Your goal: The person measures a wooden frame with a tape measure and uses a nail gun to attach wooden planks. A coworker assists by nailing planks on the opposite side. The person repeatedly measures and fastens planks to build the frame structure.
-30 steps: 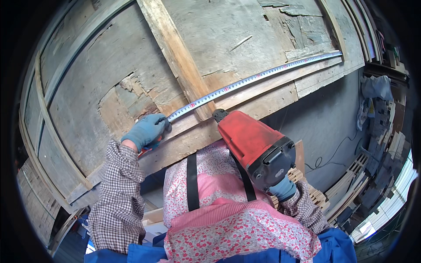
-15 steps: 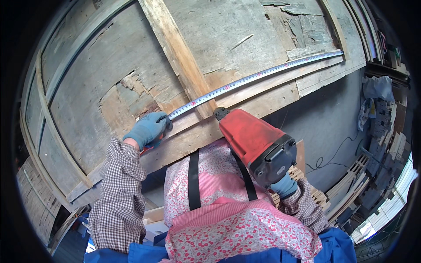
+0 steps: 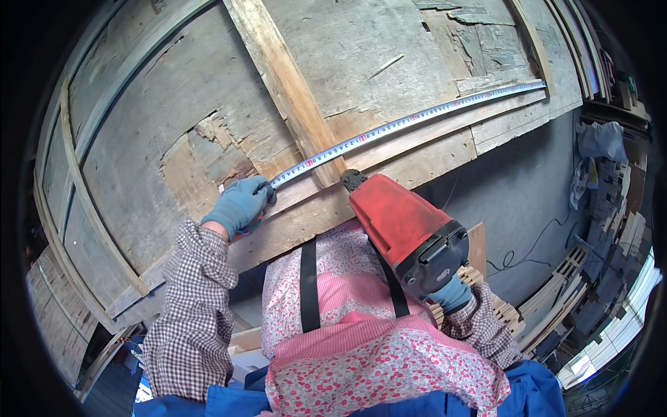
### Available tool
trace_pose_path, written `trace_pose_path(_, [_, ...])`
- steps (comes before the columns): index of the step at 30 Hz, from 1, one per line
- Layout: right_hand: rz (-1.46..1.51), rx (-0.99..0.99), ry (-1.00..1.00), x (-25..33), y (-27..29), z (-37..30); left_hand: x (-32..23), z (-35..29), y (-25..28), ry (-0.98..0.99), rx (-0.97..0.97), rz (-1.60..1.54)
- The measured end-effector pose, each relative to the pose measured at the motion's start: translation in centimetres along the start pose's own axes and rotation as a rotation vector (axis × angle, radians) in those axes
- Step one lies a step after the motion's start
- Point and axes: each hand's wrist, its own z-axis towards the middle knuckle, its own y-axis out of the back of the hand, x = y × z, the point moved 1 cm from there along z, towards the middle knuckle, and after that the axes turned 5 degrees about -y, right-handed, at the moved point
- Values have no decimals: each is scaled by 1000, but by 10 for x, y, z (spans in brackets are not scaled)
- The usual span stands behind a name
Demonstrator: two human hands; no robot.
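Observation:
My left hand (image 3: pixel 240 206), in a blue-grey work glove, is closed round the near end of a tape measure, its case mostly covered by the fingers. From there the white tape blade (image 3: pixel 389 129) runs out to the far right, along a wooden strip (image 3: pixel 445 129) on the panel's near edge, and crosses a thick batten (image 3: pixel 295 97). A red and black nail gun (image 3: pixel 399 219) is gripped in my gloved right hand (image 3: pixel 451 295), partly hidden behind the tool's body. The gun's nose is at the near end of the batten, beside the strip; contact is unclear.
A large worn plywood panel (image 3: pixel 180 97) with peeling patches spreads in front, framed by battens at left and right. Stacked wood pieces (image 3: pixel 629 236) stand at the right, and a dark cable (image 3: pixel 517 260) lies on the floor. A pink floral apron (image 3: pixel 389 361) covers my front.
My left hand has shifted slightly right with the end of the tape. The nail gun stays almost where it was by the batten, and the whole view has moved a little.

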Motion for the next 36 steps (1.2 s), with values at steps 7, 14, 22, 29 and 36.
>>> trace_pose_path(7, [113,-3,-28,-7,-4,0,4,2,-3,-22,-32,55])
trace_pose_path(14, [-152,-107,32,-3,1,-1,2,1,-3,-45,-52,41])
trace_pose_path(22, [-131,-38,-148,-7,5,-4,1,0,-2,-21,-39,62])
trace_pose_path(29, [-117,-122,-94,0,16,-6,-4,-3,0,43,-13,63])
trace_pose_path(36, [-95,-195,-41,14,22,-17,-1,-1,-3,25,-23,73])
